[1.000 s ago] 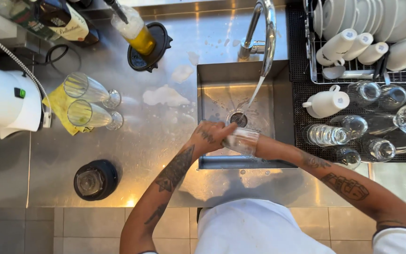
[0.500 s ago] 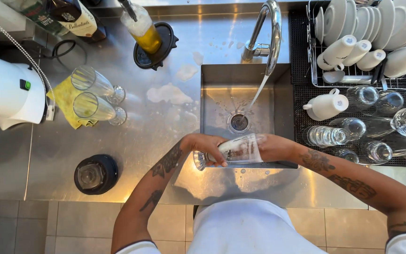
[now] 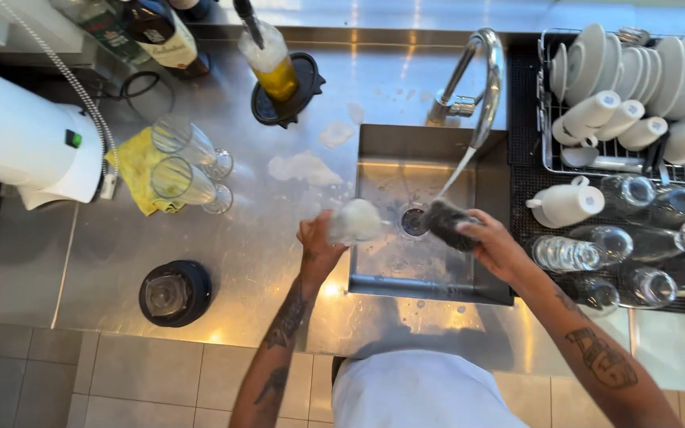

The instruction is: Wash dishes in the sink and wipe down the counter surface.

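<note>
My left hand (image 3: 316,247) grips a soapy clear glass (image 3: 356,221) at the left edge of the steel sink (image 3: 390,281). A dark sponge (image 3: 447,223) is held in my right hand (image 3: 495,244) over the sink, just right of the drain (image 3: 414,221). The two hands are apart, glass on one side and sponge on the other. Water runs in a thin stream from the curved tap (image 3: 485,79) down toward the sponge.
Two glasses (image 3: 188,162) lie on a yellow cloth (image 3: 138,168) at left, beside a white appliance (image 3: 21,139). A black round lid (image 3: 174,292) sits on the counter. Right: a dish rack (image 3: 636,87) of plates and cups, several glasses (image 3: 636,238) on a black mat. Bottles (image 3: 271,59) stand behind.
The hands have come apart: the left now holds the glass alone at the sink's left edge, and the right has moved right, holding the sponge under the water stream.
</note>
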